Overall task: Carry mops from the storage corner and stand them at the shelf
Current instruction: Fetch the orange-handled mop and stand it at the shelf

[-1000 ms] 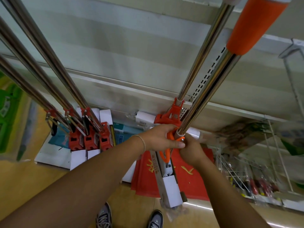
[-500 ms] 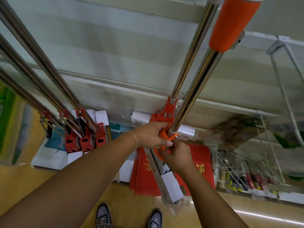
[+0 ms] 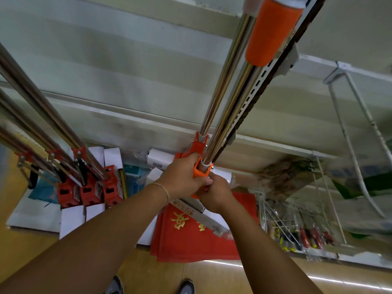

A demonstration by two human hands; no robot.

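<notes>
Both hands, left hand (image 3: 184, 177) and right hand (image 3: 216, 193), grip orange joint of mop (image 3: 228, 115); pole near-upright, handle up.

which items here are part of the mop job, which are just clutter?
Job:
- held mop, orange grip
- second mop behind it
- three mops standing left
- left hand, right hand
- shelf

Clutter:
- red bags
- white boxes
- wire basket of tools
</notes>
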